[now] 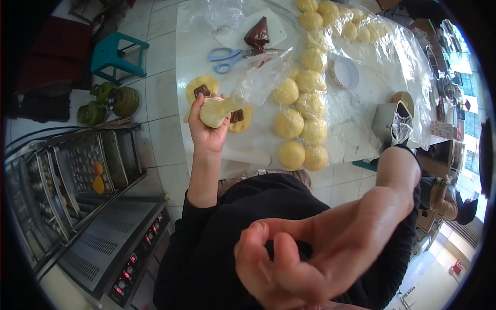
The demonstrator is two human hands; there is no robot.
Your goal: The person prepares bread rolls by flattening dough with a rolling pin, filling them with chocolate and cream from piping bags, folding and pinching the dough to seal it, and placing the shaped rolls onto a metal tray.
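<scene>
My left hand (pixel 209 135) is wrapped from below around a clear plastic piping bag (pixel 216 111) of pale cream filling. The bag's loose end (pixel 263 77) trails right over the table. Beside this hand lie two flattened yellow dough rounds, one (pixel 195 84) beyond the fingers and one (pixel 247 123) to the right, each with dark brown filling on top. My right hand (pixel 320 253) is raised close to the camera, fingers loosely curled and apart, with nothing visible in it. Blue-handled scissors (pixel 223 58) and a piping bag of dark brown filling (pixel 257 35) lie farther back.
Yellow dough balls (pixel 312 106) line the table's (pixel 351 129) middle, partly under plastic film. A round white mould (pixel 345 73) and a metal container (pixel 385 121) stand right. A teal stool (pixel 120 56), tray rack (pixel 77 175) and control-panel appliance (pixel 111 248) are at left.
</scene>
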